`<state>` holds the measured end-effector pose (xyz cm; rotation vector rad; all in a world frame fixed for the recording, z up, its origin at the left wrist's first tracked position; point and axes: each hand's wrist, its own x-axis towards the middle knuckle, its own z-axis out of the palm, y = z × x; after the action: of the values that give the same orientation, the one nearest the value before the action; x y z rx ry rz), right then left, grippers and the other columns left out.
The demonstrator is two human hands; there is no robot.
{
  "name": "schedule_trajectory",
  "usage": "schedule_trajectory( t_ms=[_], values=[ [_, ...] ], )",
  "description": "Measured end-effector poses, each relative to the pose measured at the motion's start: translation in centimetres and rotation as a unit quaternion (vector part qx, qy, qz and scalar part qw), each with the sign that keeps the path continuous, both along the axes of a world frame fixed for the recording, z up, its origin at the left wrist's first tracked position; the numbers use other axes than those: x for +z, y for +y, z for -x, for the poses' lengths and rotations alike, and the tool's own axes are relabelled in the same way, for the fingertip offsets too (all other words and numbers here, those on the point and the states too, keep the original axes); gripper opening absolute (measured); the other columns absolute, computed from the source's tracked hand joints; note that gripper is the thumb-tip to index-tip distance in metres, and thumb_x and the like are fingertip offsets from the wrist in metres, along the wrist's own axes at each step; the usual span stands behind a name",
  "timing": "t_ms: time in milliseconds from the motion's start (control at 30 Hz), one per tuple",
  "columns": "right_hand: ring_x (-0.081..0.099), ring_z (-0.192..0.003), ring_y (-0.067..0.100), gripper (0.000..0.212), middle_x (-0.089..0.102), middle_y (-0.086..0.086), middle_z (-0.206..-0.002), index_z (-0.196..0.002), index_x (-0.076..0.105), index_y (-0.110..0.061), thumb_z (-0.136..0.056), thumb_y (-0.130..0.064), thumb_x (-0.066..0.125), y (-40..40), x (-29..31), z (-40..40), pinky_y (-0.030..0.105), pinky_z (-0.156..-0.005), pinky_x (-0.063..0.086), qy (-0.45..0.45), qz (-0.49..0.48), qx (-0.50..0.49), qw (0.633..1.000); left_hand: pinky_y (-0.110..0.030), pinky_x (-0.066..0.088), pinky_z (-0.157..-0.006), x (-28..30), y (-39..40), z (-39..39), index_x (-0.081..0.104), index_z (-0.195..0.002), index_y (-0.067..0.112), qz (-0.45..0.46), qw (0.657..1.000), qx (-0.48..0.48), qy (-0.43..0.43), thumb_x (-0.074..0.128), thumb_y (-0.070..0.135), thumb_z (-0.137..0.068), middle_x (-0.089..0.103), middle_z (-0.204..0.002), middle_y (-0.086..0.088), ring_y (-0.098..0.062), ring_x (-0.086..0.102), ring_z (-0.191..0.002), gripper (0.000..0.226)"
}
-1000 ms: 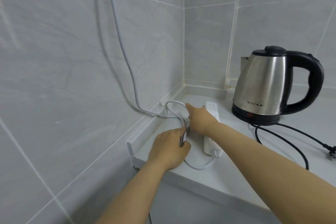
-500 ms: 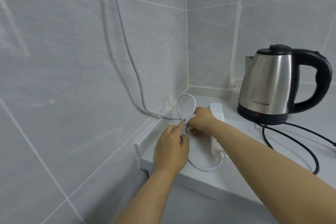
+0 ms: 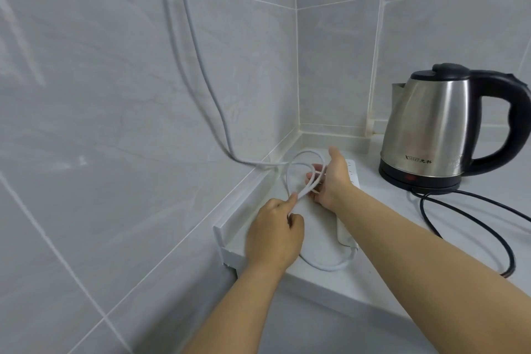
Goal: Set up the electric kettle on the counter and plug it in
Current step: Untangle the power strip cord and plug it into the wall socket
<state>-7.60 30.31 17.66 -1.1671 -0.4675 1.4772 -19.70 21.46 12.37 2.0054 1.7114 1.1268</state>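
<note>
Already your left hand (image 3: 274, 234) pinched the limp white cord (image 3: 298, 169) at the worktop's (image 3: 474, 218) left edge; your right hand (image 3: 330, 179) held its loop. The kettle (image 3: 431, 129), upright toward the back, looked rigid: take its handle (image 3: 514, 121).

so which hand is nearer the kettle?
Right. The right hand holds the white cord over the power strip, just left of the kettle. The left hand pinches the cord further left, nearer the counter edge.

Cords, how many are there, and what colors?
2. A white cord hangs down the left wall and loops on the counter, held by both hands. A black cord curls from under the kettle toward the right edge.
</note>
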Motion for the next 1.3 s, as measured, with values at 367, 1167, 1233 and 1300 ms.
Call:
schedule_trajectory(
  t_ms=[367, 1167, 1233, 1300],
  values=[
    [0.050, -0.058, 0.021, 0.037, 0.059, 0.008, -0.071, -0.089, 0.063, -0.004, -0.100, -0.025, 0.035, 2.9, 0.5, -2.5, 0.029, -0.054, 0.041, -0.657, -0.122, 0.067, 0.741, -0.031, 0.046, -0.089, -0.2, 0.1, -0.1, 0.060, -0.130, 0.029, -0.017, 0.998, 0.049, 0.040, 0.051, 0.026, -0.089, 0.053, -0.090, 0.011, -0.012, 0.046, -0.092, 0.042],
    [0.038, -0.130, 0.025, 0.071, 0.021, 0.009, -0.150, -0.149, 0.020, -0.010, -0.089, -0.014, 0.056, -8.5, -3.6, -4.2, 0.020, -0.093, 0.027, -0.510, -0.137, 0.034, 0.849, -0.009, 0.027, -0.100, 1.1, 0.9, 1.9, 0.048, -0.140, 0.016, 0.089, 0.981, -0.139, 0.103, 0.060, 0.023, -0.091, 0.044, -0.147, 0.008, -0.007, 0.046, -0.129, 0.052],
    [0.036, -0.131, 0.024, 0.069, 0.020, 0.008, -0.150, -0.148, 0.022, -0.009, -0.088, -0.012, 0.056, -9.0, -3.9, -3.4, 0.019, -0.093, 0.027, -0.499, -0.146, 0.007, 0.854, -0.008, 0.026, -0.101, 1.2, 1.3, 2.3, 0.048, -0.141, 0.017, 0.095, 0.977, -0.150, 0.121, 0.059, 0.023, -0.092, 0.043, -0.148, 0.008, -0.006, 0.045, -0.130, 0.051],
    [0.033, -0.135, 0.025, 0.067, 0.017, 0.008, -0.152, -0.147, 0.023, -0.008, -0.089, -0.010, 0.055, -9.1, -4.2, -2.5, 0.023, -0.101, 0.029, -0.486, -0.151, -0.020, 0.860, -0.011, 0.027, -0.103, 1.3, 1.9, 2.8, 0.045, -0.143, 0.018, 0.101, 0.973, -0.153, 0.140, 0.055, 0.023, -0.094, 0.041, -0.150, 0.008, -0.007, 0.043, -0.131, 0.050]
  ],
)
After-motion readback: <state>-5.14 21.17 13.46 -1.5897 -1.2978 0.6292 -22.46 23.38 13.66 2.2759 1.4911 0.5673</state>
